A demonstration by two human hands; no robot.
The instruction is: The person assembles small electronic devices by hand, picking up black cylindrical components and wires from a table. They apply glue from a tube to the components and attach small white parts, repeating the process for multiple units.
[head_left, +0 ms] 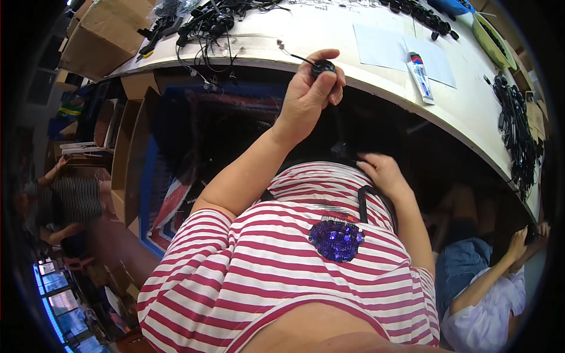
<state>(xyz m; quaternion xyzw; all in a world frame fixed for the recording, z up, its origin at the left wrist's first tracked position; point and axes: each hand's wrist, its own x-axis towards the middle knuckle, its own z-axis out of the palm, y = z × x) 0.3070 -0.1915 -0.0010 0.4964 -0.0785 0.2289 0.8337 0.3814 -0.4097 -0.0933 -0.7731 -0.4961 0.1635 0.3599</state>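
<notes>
Raised over the table's front edge, my left hand (311,94) is closed, with thumb and fingers pinching a small round black part (323,67). A thin black wire (297,57) runs from that part to a tiny end piece (280,45) above the white tabletop. Lower down, in front of my striped shirt, my right hand (386,175) has its fingers drawn together. Close to its fingertips is a small dark piece (339,149), blurred against the black background. What those fingers grip is too dark to name.
On the white table (265,35) lie tangled black cables (212,23), paper sheets (376,47), a tube (420,79), a row of black round parts (421,15) and a green basin (493,41). More cables (511,117) hang over the right edge. A co-worker (488,294) sits at right.
</notes>
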